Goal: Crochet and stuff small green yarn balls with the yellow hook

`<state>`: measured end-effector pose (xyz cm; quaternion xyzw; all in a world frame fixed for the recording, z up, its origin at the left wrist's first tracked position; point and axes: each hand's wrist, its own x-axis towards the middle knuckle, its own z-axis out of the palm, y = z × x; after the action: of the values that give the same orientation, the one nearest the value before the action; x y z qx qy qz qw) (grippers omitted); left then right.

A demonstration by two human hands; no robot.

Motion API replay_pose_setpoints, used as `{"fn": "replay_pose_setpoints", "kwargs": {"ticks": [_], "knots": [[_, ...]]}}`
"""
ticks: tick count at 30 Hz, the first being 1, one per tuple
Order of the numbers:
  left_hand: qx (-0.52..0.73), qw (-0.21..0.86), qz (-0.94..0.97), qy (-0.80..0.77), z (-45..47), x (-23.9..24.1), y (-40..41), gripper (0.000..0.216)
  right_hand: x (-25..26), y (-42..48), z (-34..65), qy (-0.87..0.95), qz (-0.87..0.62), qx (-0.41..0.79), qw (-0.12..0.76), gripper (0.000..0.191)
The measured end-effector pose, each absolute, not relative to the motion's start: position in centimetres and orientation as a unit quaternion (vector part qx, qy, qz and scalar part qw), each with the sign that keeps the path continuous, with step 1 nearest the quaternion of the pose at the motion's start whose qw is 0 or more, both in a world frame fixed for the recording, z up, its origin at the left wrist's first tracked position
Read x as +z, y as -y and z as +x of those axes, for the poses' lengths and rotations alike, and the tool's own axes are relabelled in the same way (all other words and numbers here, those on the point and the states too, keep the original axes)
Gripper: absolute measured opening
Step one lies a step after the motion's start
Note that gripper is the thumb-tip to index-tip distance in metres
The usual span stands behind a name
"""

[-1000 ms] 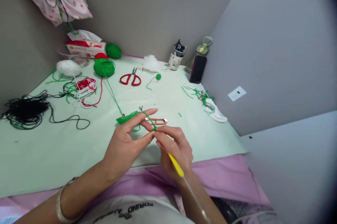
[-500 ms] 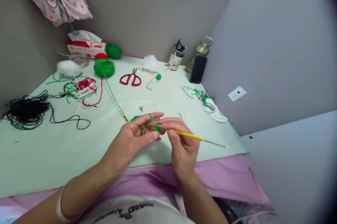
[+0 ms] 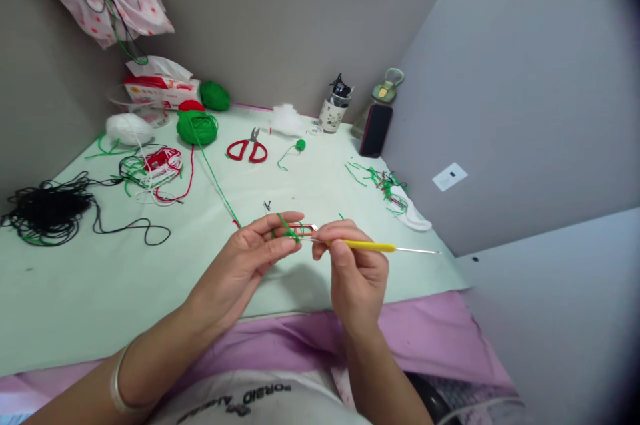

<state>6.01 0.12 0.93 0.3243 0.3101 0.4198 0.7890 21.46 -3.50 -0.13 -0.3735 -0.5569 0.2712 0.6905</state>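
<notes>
A heap of black cord (image 3: pixel 50 208) lies on the tabletop (image 3: pixel 65 298) at 9 o'clock from the hands, 12 being the far side; a loose length trails from it toward 3. The white ball (image 3: pixel 129 129) sits at 10 o'clock, with a yarn tangle (image 3: pixel 163 165) just beside it. The tissue box (image 3: pixel 163 93) stands behind them, between 10 and 11. The green ball (image 3: pixel 197 127) rests near the box; its strand runs toward 5 o'clock, down to the left hand.

The left hand (image 3: pixel 240 255) is clamped on the yarn piece (image 3: pixel 294 236), pinched between thumb and fingers; green yarn passes over the forefinger. The scissors (image 3: pixel 249 146) lie at 11 o'clock, blades spread, tips toward 12. White fluff (image 3: pixel 287 120) and a small green ball (image 3: pixel 301 145) lie near 12. The snips (image 3: pixel 310 228) lie between the hands, partly hidden.

The right hand (image 3: pixel 357 272) is clamped on the yellow grip of the hook (image 3: pixel 373 246). The hook's left end reaches the yarn piece; loop engagement is too small to tell. Its right end points to 3. The phone (image 3: pixel 377 130) leans upright against the bottle (image 3: pixel 385 92) at 1 o'clock. Yarn scraps (image 3: pixel 383 180) lie at 2.
</notes>
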Motion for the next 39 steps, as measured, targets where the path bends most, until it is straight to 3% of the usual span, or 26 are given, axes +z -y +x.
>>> {"fn": "replay_pose_setpoints", "kwargs": {"ticks": [7,13,18,22,29,33,39], "knots": [[0.428,0.75,0.382,-0.329,6.0,1.3,0.4,0.025,-0.3,3.6,21.1,0.573,-0.379,0.295,0.664,0.022],[0.395,0.791,0.347,-0.312,5.9,1.8,0.1,0.046,-0.6,3.7,21.4,0.56,-0.371,0.303,0.677,0.017],[0.351,0.843,0.309,-0.266,5.5,1.7,-0.2,0.038,-0.7,3.2,21.8,0.448,-0.358,0.4,0.715,0.019],[0.361,0.816,0.354,-0.279,5.4,1.5,-0.1,0.036,-0.3,3.0,22.1,0.423,-0.35,0.446,0.707,0.022],[0.411,0.75,0.393,-0.338,5.7,1.4,0.1,0.029,-0.4,3.6,21.5,0.476,-0.363,0.337,0.727,0.019],[0.421,0.749,0.386,-0.335,5.7,1.8,0.0,0.026,-0.3,4.2,21.3,0.557,-0.406,0.22,0.69,0.019],[0.426,0.725,0.415,-0.347,5.5,1.7,0.2,0.023,-0.2,4.0,21.4,0.518,-0.397,0.263,0.711,0.022]]}}
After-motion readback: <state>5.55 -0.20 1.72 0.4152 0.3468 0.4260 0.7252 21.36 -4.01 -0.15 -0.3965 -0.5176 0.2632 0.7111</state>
